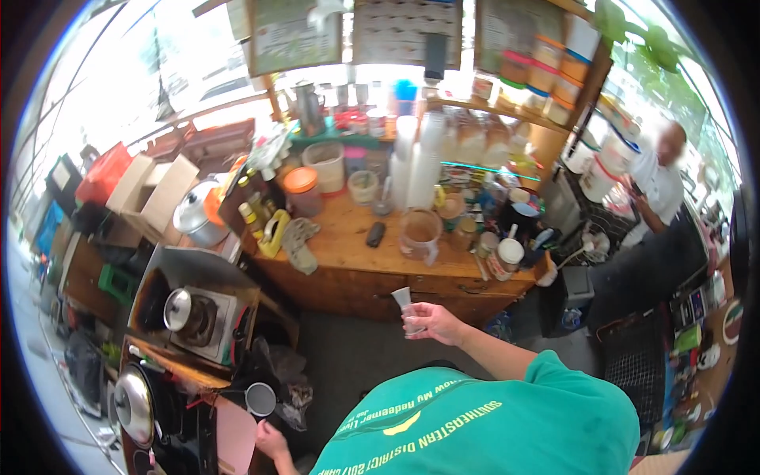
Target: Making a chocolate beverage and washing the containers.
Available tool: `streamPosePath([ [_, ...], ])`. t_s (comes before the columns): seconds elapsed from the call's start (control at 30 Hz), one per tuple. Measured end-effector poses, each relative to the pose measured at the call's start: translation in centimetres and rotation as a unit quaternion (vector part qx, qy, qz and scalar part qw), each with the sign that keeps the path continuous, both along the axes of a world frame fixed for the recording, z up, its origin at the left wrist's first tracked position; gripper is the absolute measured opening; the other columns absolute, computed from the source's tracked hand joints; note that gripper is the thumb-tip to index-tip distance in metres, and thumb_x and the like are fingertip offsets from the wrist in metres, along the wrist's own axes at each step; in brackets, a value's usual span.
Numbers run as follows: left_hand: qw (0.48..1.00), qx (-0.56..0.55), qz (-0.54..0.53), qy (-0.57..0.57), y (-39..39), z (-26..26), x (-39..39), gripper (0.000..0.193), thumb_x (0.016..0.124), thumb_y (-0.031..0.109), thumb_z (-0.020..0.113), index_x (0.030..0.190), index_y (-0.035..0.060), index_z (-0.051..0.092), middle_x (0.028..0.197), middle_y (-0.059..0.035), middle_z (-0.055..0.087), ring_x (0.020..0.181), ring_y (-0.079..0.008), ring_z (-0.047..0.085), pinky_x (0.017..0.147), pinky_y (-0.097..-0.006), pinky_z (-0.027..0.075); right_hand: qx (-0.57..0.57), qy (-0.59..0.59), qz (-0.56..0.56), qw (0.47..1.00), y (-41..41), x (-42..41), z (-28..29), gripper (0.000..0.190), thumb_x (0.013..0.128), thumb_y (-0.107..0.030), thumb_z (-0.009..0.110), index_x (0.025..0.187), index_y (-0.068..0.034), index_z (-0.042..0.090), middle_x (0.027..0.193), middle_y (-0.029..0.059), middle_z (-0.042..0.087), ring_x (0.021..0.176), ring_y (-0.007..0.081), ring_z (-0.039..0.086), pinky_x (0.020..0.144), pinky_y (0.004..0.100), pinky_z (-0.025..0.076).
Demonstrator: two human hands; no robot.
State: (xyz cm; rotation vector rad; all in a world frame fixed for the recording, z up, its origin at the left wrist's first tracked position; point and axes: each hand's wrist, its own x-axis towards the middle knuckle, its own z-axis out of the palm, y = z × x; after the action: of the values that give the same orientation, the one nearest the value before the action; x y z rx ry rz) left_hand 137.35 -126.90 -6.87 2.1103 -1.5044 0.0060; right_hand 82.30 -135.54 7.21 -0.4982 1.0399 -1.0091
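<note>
My right hand [434, 322] grips a clear, narrow-waisted vessel [402, 295] with a flared end, in front of the wooden counter [350, 261]. Whether it is glass or plastic I cannot tell. Low on the left, my left hand [271, 439] is closed at the handle of a small round grey pan or strainer [260, 399], beside a pink board [234, 430]. On the counter stand a clear pitcher [420, 231] with brown contents, a dark small object [375, 234], stacked clear cups [423, 172] and an orange-lidded container [302, 189].
At the left, a pot [181, 310] sits on a gas stove [228, 320], above a lidded pan [135, 404]. A cardboard box [145, 202] and large metal pot [199, 211] stand farther back. Another person [659, 178] stands at the right, beyond white buckets [599, 178].
</note>
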Motion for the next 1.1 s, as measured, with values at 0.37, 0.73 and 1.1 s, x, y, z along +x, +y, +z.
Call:
streamPosePath([
  [0.37, 0.75, 0.0, -0.39, 0.535, -11.1, 14.8, -42.5, 0.027, 0.091, 0.013, 0.064, 0.112, -0.0026, 0.062, 0.094, -0.0029, 0.064, 0.075, -0.0108, 0.062, 0.066, -0.0234, 0.048, -0.41, 0.385, 0.113, 0.819, 1.0, -3.5, 8.3, 0.047, 0.079, -0.009, 0.07, 0.123, -0.001, 0.055, 0.11, 0.0146, 0.066, 0.102, 0.0264, 0.064, 0.087, 0.0353, 0.051],
  [0.73, 0.923, -0.158, -0.213, 0.279, -16.9, 16.5, -44.1, 0.017, 0.084, 0.016, 0.07, 0.088, -0.0003, 0.067, 0.081, -0.0157, 0.069, 0.075, -0.0276, 0.067, 0.07, -0.0368, 0.051, -0.093, 0.504, -0.082, 0.855, 19.2, -27.4, -3.2, 0.052, 0.081, -0.032, 0.072, 0.121, -0.002, 0.059, 0.112, 0.0162, 0.066, 0.103, 0.0268, 0.065, 0.089, 0.0366, 0.051],
  [1.1, 0.868, -0.003, -0.367, 0.334, -39.2, 26.6, -52.2, 0.037, 0.082, 0.036, 0.073, 0.08, -0.0003, 0.071, 0.061, -0.0051, 0.062, 0.05, -0.0132, 0.056, 0.047, -0.0297, 0.043, 0.285, 0.548, -0.05, 0.785, 43.3, -29.7, -14.5, 0.049, 0.077, -0.041, 0.07, 0.106, -0.002, 0.068, 0.102, 0.0181, 0.068, 0.1, 0.0331, 0.064, 0.087, 0.0397, 0.051],
])
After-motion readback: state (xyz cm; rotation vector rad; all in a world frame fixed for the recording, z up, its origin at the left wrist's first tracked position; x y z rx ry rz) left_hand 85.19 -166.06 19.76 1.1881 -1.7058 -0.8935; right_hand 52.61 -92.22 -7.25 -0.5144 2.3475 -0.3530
